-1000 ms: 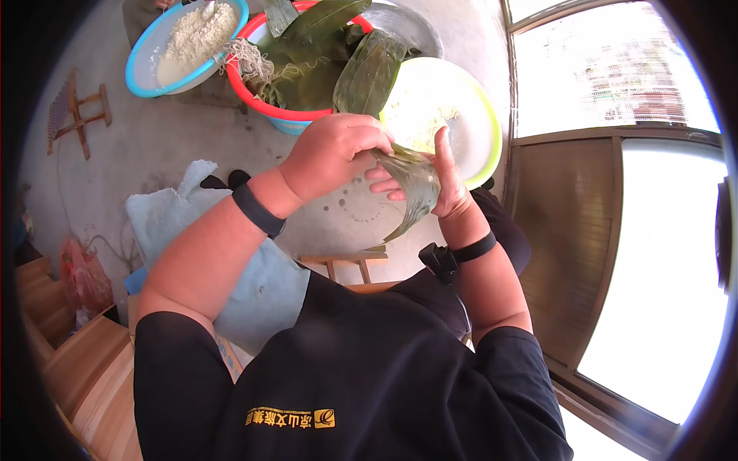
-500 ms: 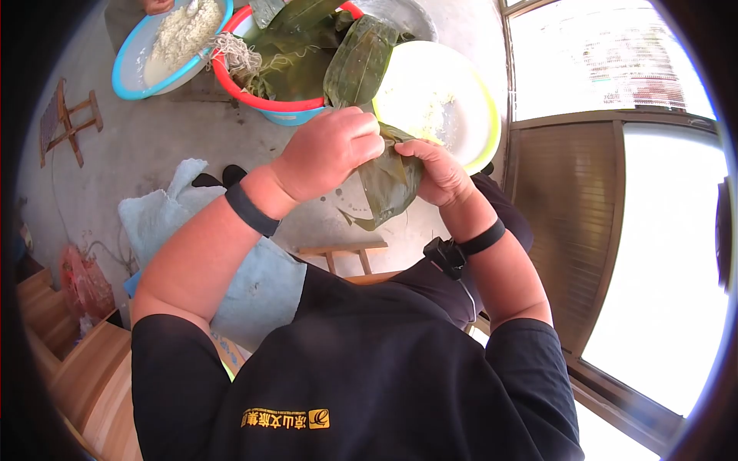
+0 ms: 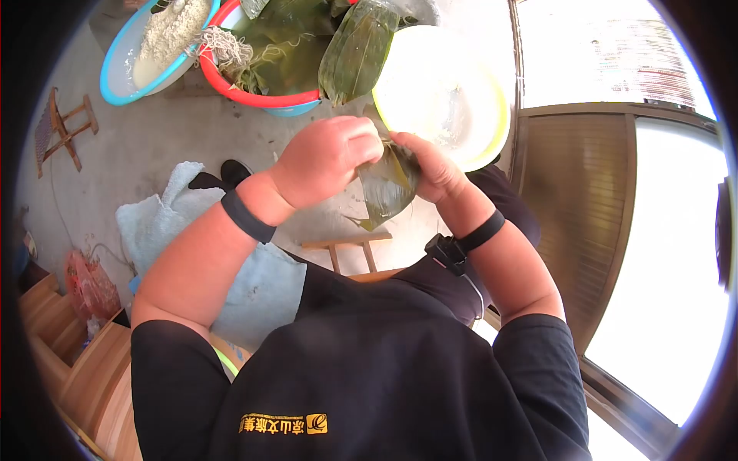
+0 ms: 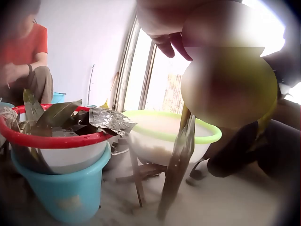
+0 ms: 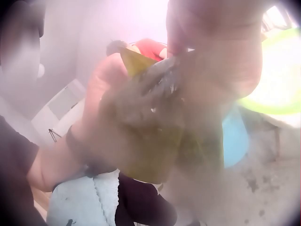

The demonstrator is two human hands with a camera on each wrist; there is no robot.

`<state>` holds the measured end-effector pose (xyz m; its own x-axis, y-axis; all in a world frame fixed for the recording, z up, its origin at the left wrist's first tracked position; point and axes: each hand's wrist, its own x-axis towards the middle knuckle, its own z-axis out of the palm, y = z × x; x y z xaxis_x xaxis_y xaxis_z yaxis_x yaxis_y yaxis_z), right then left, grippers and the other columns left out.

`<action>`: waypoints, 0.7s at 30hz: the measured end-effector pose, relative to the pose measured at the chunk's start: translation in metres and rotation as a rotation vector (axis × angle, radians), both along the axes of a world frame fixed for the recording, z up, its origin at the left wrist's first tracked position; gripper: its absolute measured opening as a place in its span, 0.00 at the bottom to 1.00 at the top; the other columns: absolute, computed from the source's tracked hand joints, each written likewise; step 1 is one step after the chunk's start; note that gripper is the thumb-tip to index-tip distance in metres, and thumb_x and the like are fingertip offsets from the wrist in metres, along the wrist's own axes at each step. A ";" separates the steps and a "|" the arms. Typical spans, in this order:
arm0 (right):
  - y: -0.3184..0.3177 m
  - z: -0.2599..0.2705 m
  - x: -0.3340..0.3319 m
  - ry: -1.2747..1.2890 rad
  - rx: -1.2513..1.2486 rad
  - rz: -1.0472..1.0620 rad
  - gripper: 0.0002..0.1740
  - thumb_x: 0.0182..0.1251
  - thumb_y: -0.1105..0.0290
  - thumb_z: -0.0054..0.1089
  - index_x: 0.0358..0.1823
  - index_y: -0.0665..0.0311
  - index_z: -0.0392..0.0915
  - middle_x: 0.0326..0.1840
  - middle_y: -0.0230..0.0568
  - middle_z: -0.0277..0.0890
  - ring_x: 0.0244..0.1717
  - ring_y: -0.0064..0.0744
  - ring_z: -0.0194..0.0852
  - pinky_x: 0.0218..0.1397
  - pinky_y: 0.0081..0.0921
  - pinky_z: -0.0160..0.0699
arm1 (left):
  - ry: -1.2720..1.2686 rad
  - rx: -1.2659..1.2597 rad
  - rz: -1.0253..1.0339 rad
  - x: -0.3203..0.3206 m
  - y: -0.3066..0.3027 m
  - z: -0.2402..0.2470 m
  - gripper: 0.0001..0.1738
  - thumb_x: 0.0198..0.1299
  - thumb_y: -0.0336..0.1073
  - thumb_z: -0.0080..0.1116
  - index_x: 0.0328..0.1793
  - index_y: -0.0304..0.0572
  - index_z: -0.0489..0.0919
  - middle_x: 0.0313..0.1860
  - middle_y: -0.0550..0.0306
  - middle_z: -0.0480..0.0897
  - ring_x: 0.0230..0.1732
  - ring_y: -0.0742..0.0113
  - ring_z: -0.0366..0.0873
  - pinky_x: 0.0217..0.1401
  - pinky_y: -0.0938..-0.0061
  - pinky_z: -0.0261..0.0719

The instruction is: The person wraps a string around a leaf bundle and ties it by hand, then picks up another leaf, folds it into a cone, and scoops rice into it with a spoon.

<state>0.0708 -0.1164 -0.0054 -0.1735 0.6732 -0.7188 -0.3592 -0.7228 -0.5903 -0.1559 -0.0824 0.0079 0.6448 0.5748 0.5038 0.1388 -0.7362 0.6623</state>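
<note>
A broad green leaf (image 3: pixel 389 188), folded into a packet, hangs between my two hands over the floor in the head view. My left hand (image 3: pixel 330 157) pinches its upper left edge with curled fingers. On the other side, my right hand (image 3: pixel 437 170) grips the packet, thumb lying along its top. In the right wrist view the wet, shiny leaf (image 5: pixel 155 113) is blurred close to the lens. A long leaf end (image 4: pixel 176 169) hangs down in the left wrist view. Whatever lies inside the folds is hidden.
Ahead is a red-rimmed basin (image 3: pixel 261 100) with leaves and pale strings (image 3: pixel 227 48). A green-rimmed basin (image 3: pixel 500 127) stands to its right, a blue-rimmed basin (image 3: pixel 123 100) of white grains to its left. A person in red (image 4: pixel 35 42) sits beyond. A small wooden stool (image 3: pixel 69 131) stands left.
The leaf has gone from lying loosely across my open right palm to being folded and gripped in both hands. My right hand has closed round it, thumb over the top.
</note>
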 end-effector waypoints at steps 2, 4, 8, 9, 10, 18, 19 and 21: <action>-0.001 0.004 -0.006 -0.055 -0.013 -0.083 0.14 0.74 0.60 0.59 0.44 0.65 0.83 0.39 0.38 0.83 0.41 0.32 0.82 0.51 0.30 0.82 | 0.002 -0.215 0.062 0.001 0.004 -0.010 0.12 0.47 0.17 0.57 0.36 0.42 0.74 0.35 0.54 0.78 0.39 0.49 0.78 0.39 0.59 0.76; -0.003 -0.020 0.033 -0.100 0.068 0.097 0.16 0.76 0.58 0.56 0.45 0.64 0.82 0.41 0.39 0.82 0.43 0.31 0.81 0.53 0.30 0.81 | -0.088 -0.483 0.094 0.002 0.008 -0.021 0.13 0.53 0.14 0.56 0.39 0.40 0.74 0.37 0.55 0.82 0.42 0.56 0.82 0.43 0.65 0.79; 0.001 -0.022 0.034 -0.319 0.329 0.218 0.18 0.72 0.69 0.58 0.61 0.63 0.75 0.62 0.39 0.76 0.63 0.31 0.72 0.67 0.31 0.73 | -0.260 -0.694 0.059 -0.002 0.021 -0.027 0.10 0.61 0.19 0.62 0.42 0.39 0.73 0.38 0.64 0.79 0.44 0.76 0.77 0.49 0.74 0.77; 0.001 -0.008 0.021 -0.375 0.456 0.226 0.21 0.71 0.72 0.59 0.64 0.62 0.73 0.66 0.38 0.74 0.67 0.31 0.70 0.69 0.31 0.71 | -0.246 -0.740 0.044 -0.005 0.024 -0.021 0.10 0.61 0.20 0.62 0.42 0.39 0.73 0.38 0.65 0.79 0.43 0.77 0.76 0.49 0.76 0.77; 0.005 0.007 0.012 -0.340 0.535 0.261 0.32 0.62 0.82 0.59 0.71 0.61 0.69 0.73 0.37 0.68 0.75 0.32 0.64 0.76 0.32 0.65 | -0.232 -0.784 0.028 -0.009 0.027 -0.009 0.10 0.61 0.22 0.62 0.43 0.40 0.73 0.38 0.66 0.78 0.43 0.78 0.74 0.48 0.77 0.76; 0.021 0.044 -0.006 -0.437 0.744 0.600 0.40 0.55 0.80 0.65 0.74 0.65 0.66 0.68 0.41 0.73 0.72 0.34 0.68 0.76 0.32 0.66 | -0.225 -0.798 0.044 -0.015 0.040 -0.005 0.06 0.64 0.29 0.61 0.44 0.43 0.74 0.37 0.69 0.76 0.41 0.82 0.70 0.45 0.81 0.73; 0.019 0.041 -0.007 -0.471 0.750 0.588 0.39 0.56 0.80 0.66 0.72 0.65 0.67 0.66 0.41 0.75 0.71 0.34 0.70 0.75 0.32 0.67 | -0.190 -0.694 0.069 -0.015 0.040 -0.004 0.06 0.64 0.28 0.60 0.44 0.43 0.75 0.37 0.69 0.76 0.41 0.82 0.70 0.46 0.81 0.73; 0.016 0.040 -0.012 -0.537 0.779 0.531 0.35 0.56 0.80 0.67 0.68 0.65 0.71 0.62 0.40 0.78 0.67 0.34 0.74 0.72 0.31 0.70 | -0.188 -0.700 0.057 -0.015 0.038 0.003 0.06 0.63 0.25 0.60 0.43 0.42 0.76 0.39 0.69 0.77 0.43 0.81 0.71 0.47 0.81 0.73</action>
<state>0.0589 -0.1002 0.0349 -0.3673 0.9094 -0.1954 0.3309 -0.0686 -0.9412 -0.1707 -0.0446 0.0111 0.5430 0.8331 0.1054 0.0013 -0.1263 0.9920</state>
